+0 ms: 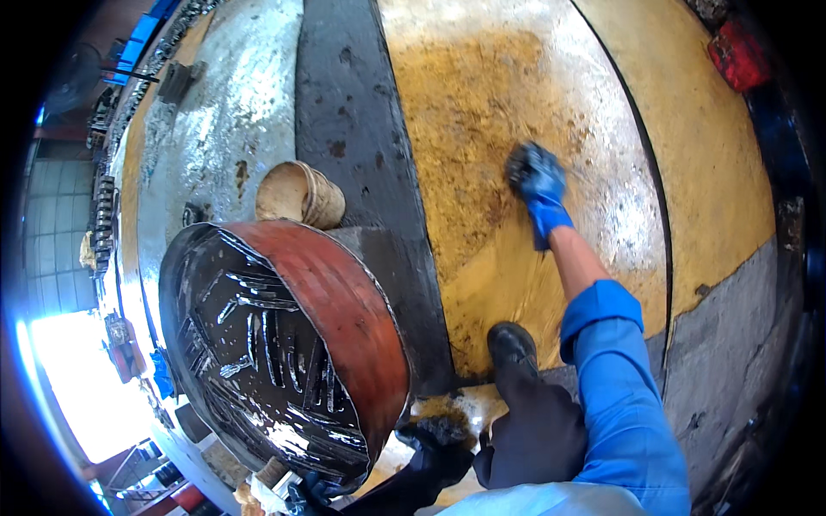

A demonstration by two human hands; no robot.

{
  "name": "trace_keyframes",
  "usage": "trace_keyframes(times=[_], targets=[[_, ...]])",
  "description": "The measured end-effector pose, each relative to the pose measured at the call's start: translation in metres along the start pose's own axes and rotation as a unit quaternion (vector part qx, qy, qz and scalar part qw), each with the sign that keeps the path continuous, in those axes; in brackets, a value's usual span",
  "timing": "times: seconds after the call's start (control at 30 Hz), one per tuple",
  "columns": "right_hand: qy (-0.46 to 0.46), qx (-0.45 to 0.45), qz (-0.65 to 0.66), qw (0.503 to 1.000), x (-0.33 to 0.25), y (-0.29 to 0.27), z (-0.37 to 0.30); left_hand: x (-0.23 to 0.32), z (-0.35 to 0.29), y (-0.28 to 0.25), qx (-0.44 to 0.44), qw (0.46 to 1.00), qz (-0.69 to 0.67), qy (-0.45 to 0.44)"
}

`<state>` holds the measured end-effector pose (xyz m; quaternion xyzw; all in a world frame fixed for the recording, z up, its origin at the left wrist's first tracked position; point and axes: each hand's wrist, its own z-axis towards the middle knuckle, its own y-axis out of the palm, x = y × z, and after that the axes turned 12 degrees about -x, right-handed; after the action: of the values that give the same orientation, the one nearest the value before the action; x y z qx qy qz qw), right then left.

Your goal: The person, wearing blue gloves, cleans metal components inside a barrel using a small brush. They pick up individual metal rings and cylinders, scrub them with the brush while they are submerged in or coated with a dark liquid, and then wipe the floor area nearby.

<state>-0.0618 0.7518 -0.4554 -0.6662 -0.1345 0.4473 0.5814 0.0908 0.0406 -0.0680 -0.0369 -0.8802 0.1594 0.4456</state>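
My right hand [538, 185] wears a blue glove with blackened fingers. It presses down, curled and blurred, on a broad yellow-brown floor surface [482, 112] smeared with grime. Whatever lies under its fingers is hidden. At the lower edge, beside a big open reddish drum [335, 301], a dark glove that looks like my left hand [308, 494] shows only in part. A pale, cloth-like thing [280, 484] sits against it; its fingers cannot be made out. Dark wet liquid or residue with shiny streaks coats the drum's inside.
A tan, crusted bucket [325, 196] lies tipped behind the drum. My dark shoe [512, 344] stands on the yellow surface's near edge. A dark grey strip [353, 112] runs along its left. A red object [738, 56] sits far right, and bright daylight [86, 387] enters at left.
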Motion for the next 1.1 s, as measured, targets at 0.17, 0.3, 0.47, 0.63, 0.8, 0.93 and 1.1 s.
trace_keyframes(times=[0.17, 0.3, 0.47, 0.63, 0.8, 0.93, 1.1], targets=[[-0.187, -0.129, -0.047, 0.973, -0.053, 0.031, -0.043, 0.003, 0.045, 0.031, -0.037, 0.999, 0.002, -0.029], [-0.368, -0.226, -0.045, 0.901, -0.098, 0.007, -0.111, -0.006, 0.034, 0.027, 0.006, 0.999, -0.019, -0.028], [-0.170, -0.104, 0.182, 0.963, 0.017, -0.053, -0.086, -0.011, 0.030, 0.029, 0.031, 0.999, -0.027, -0.035], [0.082, 0.126, -0.188, 0.971, 0.140, -0.056, 0.003, -0.011, 0.030, 0.023, 0.037, 0.997, -0.034, -0.055], [0.187, -0.086, -0.005, 0.979, 0.028, 0.005, 0.098, -0.003, 0.012, 0.009, 0.046, 0.997, -0.033, -0.061], [-0.061, -0.145, -0.124, 0.980, -0.092, 0.063, 0.070, -0.005, -0.004, 0.002, 0.057, 0.996, -0.037, -0.056], [-0.339, -0.136, -0.042, 0.930, -0.096, 0.044, -0.088, -0.006, 0.000, -0.017, 0.027, 0.997, -0.055, -0.037]])
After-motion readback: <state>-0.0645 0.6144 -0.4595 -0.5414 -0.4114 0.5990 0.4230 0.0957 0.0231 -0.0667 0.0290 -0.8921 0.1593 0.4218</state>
